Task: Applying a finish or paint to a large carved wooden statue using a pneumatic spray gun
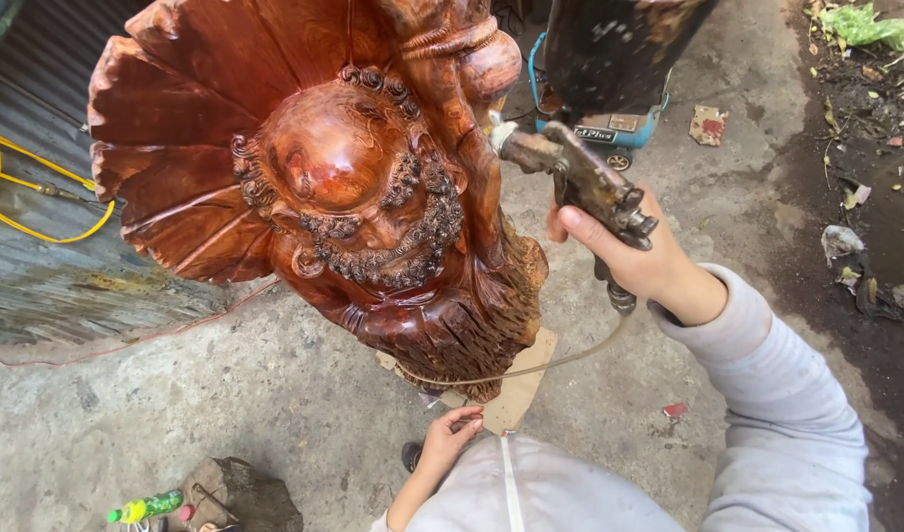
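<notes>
A tall glossy red-brown wooden statue [353,187] of a bearded figure with a fan-shaped canopy fills the upper left. My right hand [634,258] grips a grimy spray gun [575,177], its nozzle pointing left at the statue's right side, close to the wood. A dark paint cup [609,49] sits on top of the gun, and a thin hose [531,369] trails from its handle. My left hand [450,436] hangs low near my grey hoodie, its fingers loosely curled and holding nothing. The statue stands on a piece of cardboard [519,389].
Concrete floor all around. A corrugated metal sheet [38,246] with a yellow cable [8,187] lies at left. A blue wheeled machine [624,128] stands behind the gun. A rock [240,493] and a green-yellow bottle [146,508] sit at bottom left. Litter and dirt line the right edge.
</notes>
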